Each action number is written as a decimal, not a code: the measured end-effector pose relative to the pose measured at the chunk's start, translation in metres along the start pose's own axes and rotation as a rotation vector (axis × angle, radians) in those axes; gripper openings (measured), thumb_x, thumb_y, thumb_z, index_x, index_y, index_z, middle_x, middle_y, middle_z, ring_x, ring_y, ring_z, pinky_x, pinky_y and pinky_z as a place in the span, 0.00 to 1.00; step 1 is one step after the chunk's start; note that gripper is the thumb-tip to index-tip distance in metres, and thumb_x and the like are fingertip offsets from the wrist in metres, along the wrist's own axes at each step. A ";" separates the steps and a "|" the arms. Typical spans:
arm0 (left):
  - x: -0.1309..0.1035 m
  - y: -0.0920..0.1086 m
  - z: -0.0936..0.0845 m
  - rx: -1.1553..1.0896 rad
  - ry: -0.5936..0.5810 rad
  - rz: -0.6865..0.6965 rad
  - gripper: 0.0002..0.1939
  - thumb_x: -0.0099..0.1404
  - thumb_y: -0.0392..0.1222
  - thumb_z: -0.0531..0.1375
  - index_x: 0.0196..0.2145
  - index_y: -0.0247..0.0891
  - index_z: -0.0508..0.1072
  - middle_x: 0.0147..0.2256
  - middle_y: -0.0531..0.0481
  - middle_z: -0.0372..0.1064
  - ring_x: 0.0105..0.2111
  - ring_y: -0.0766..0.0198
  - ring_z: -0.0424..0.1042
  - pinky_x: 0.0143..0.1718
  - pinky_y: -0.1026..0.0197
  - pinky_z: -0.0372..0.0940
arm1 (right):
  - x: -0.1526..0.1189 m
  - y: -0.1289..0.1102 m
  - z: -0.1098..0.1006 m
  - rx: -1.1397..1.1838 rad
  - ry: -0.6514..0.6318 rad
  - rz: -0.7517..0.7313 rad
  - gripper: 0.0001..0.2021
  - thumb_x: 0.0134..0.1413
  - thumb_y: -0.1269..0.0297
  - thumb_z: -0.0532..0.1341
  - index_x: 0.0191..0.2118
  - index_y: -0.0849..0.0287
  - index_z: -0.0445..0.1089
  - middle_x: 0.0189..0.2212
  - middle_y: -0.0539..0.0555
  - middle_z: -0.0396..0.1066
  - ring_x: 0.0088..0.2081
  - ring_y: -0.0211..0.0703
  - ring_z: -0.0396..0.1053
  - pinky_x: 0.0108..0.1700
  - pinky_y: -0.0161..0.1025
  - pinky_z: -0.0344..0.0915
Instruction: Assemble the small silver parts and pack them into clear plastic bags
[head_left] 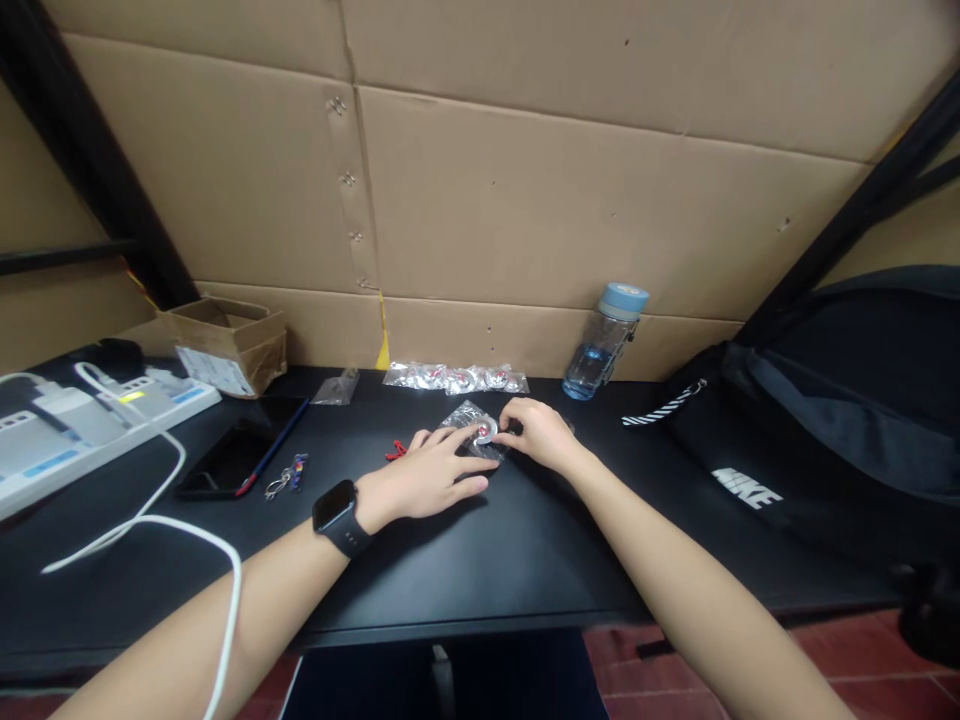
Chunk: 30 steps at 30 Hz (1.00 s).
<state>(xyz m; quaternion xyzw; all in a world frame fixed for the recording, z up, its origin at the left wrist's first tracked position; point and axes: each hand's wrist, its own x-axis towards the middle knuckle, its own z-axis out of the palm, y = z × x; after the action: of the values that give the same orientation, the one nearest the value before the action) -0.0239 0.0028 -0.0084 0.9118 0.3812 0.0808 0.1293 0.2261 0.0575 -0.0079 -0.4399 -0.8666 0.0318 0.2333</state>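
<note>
A round silver item with a red centre [484, 431] lies on clear plastic wrapping on the black table [480, 550]. My left hand [435, 472], below a black watch, rests flat with its fingers spread, the fingertips touching the wrapping and the item's left side. From the right, my right hand [538, 434] has thumb and index finger brought together at the item's right edge; what lies between them is too small to tell. Just behind my left hand is a small red item [396, 451]. Several wrapped silver and red pieces [457, 378] lie in a row along the cardboard wall.
A water bottle [604, 342] stands behind my right hand. The black backpack [825, 430] fills the right side. At left are a power strip [112, 430] with white cables, a phone [244, 447], a keyring [287, 478], a small plastic bag [336, 388] and an open cardboard box [232, 345].
</note>
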 end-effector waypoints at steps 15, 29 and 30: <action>0.000 0.000 -0.008 -0.082 -0.070 0.068 0.24 0.74 0.65 0.45 0.62 0.67 0.67 0.73 0.57 0.41 0.71 0.38 0.42 0.64 0.30 0.46 | 0.000 -0.013 0.009 -0.002 0.017 -0.009 0.10 0.55 0.64 0.69 0.39 0.54 0.68 0.37 0.51 0.71 0.38 0.42 0.67 0.39 0.35 0.59; 0.000 -0.001 -0.021 -0.074 -0.075 0.119 0.21 0.75 0.60 0.48 0.59 0.61 0.72 0.72 0.53 0.47 0.70 0.45 0.50 0.63 0.39 0.51 | -0.001 -0.012 0.008 0.072 0.043 0.054 0.06 0.54 0.68 0.67 0.38 0.55 0.70 0.36 0.50 0.73 0.33 0.38 0.68 0.36 0.34 0.60; 0.000 -0.002 -0.023 -0.066 -0.050 0.131 0.20 0.75 0.58 0.49 0.57 0.60 0.74 0.70 0.53 0.51 0.69 0.46 0.52 0.63 0.41 0.52 | -0.001 -0.011 0.006 0.130 0.022 0.032 0.07 0.54 0.66 0.68 0.38 0.55 0.71 0.36 0.50 0.73 0.32 0.38 0.68 0.36 0.34 0.61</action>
<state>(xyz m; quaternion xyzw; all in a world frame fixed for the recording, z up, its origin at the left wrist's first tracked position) -0.0305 0.0083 0.0134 0.9318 0.3145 0.0787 0.1632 0.2161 0.0512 -0.0104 -0.4379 -0.8531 0.0869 0.2702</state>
